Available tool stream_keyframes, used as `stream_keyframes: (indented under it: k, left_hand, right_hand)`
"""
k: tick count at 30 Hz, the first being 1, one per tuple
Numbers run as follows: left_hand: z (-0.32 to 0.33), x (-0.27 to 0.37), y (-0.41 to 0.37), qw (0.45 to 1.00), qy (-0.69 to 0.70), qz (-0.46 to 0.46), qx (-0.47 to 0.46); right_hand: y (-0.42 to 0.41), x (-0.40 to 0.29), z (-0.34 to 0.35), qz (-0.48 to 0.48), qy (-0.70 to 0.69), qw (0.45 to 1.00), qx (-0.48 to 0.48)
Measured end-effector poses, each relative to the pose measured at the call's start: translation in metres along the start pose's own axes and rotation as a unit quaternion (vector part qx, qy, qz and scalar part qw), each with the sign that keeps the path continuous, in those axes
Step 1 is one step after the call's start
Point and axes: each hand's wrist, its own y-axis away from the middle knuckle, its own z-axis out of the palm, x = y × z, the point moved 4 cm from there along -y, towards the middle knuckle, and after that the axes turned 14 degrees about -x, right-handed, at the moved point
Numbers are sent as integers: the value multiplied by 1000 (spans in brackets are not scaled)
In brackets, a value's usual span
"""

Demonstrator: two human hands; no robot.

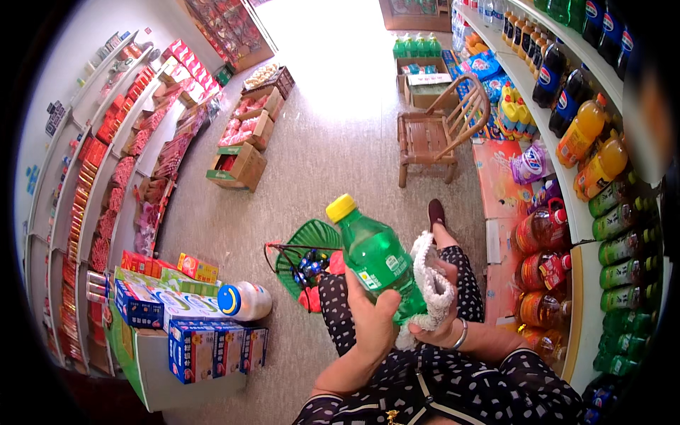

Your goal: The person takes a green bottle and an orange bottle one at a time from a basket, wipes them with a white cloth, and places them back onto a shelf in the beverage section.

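Observation:
A green plastic soda bottle [372,247] with a yellow cap is tilted up to the left in front of my body. Around its lower part is my left hand [372,313], the thumb and fingers on its sides. My right hand [443,303] grips a white knitted cloth [431,289], which rests against the bottle's base. Part of the right hand is hidden behind the cloth. Below and beyond the bottle, on the floor, stands a green plastic basket [297,239] with a dark handle, holding dark-blue-capped bottles and red items.
Shelves of drink bottles [563,212] line the right side, near a bamboo chair [425,133]. Cardboard boxes [239,164] stand on the floor at left. A carton stack [191,353] and a white jar [252,301] are at lower left, beside shelves of packaged goods [101,186].

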Motion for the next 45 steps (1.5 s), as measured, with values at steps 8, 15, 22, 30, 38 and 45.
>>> stream_keyframes:
  k: [8, 15, 22, 30, 38, 45]
  left_hand:
    - [-3, 0, -3, 999, 18, -23, -27]
    - [-8, -5, -4, 991, 117, -24, -63]
    - [-9, 1, -5, 996, 54, 45, -50]
    - [-20, -13, -9, 992, 73, -51, -94]
    - [10, -16, 12, 917, 217, -251, -221]
    - [-9, -15, 1, 976, 17, -142, -163]
  right_hand:
    - [-13, -6, -13, -49, 24, 998, -13]
    - [-5, 1, -10, -8, -18, 999, 48]
    - [-12, 1, -16, 64, -112, 990, 54]
    - [-37, 31, -46, 275, -313, 902, 111]
    - [-88, 13, -26, 165, -558, 794, -176]
    - [-86, 14, -37, 217, -417, 880, -76]
